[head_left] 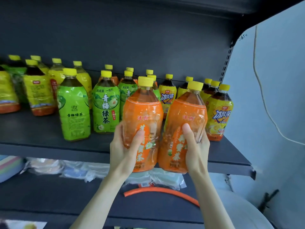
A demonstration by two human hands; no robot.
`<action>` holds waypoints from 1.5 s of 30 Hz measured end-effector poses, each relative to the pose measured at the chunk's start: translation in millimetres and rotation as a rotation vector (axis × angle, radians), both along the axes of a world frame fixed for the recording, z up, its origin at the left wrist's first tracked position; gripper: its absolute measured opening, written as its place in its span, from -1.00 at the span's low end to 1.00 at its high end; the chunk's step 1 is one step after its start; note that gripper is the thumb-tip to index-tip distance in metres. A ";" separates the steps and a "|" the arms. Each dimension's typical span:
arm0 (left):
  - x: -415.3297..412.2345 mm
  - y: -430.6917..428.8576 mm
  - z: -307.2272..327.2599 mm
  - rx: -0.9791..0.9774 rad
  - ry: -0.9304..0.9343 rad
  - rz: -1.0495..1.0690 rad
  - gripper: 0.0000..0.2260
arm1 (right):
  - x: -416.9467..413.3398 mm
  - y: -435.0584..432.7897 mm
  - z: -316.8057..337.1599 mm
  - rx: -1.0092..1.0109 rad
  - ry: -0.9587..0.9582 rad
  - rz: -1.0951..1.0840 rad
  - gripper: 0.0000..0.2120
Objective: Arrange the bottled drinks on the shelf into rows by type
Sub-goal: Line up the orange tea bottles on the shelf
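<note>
So the person's got a bottle in each hand. The left hand [123, 146] is wrapped round the lower half of the left orange tea bottle [142, 113], thumb laid across the front of the label, and the right hand [197, 146] is gripping the right orange tea bottle [186, 111] the same way. The two bottles are side by side, bodies touching or as good as, I can't quite tell. The left one is pretty much upright and the right one has its cap tipped off to the right. Neither is standing on anything: they're held in the air just in front of the dark grey shelf [41, 133], with their bottoms hanging below its front edge. Up on that shelf it's a mixed bag, every bottle with a yellow cap. There are green plum tea bottles [74, 106] near the middle, two out front and at least one more behind. Yellow iced tea bottles [218, 111] are bunched at the right end, running toward the back. More yellow-labelled bottles [38, 95] sit at the far left with some green among them. On the lower shelf [49, 195] there are plastic-wrapped packets [74, 169] and a curved orange hose [158, 190] lying below the hands. A white wall [272, 71] sits off to the right.
</note>
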State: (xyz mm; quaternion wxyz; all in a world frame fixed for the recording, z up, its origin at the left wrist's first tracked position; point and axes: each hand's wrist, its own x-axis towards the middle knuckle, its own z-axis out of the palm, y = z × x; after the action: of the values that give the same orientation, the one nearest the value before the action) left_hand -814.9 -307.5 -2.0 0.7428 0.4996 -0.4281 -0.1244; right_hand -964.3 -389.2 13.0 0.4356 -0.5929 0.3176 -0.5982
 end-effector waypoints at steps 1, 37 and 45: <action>2.7 9.1 0.9 -0.007 0.004 0.010 -0.55 | 2.5 6.9 1.7 -0.007 0.004 0.015 -0.66; 337.0 156.2 3.0 0.038 0.001 0.114 -0.52 | 341.0 147.1 0.8 0.026 0.016 0.178 -0.49; 383.3 137.7 5.0 0.047 -0.021 0.075 -0.46 | 388.0 128.6 -0.6 0.012 0.049 0.184 -0.55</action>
State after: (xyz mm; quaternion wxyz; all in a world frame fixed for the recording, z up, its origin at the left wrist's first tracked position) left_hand -431.6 -169.7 3.0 0.7305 0.5338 -0.4137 -0.1013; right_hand -576.3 -260.6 12.3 0.4845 -0.6314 0.2759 -0.5390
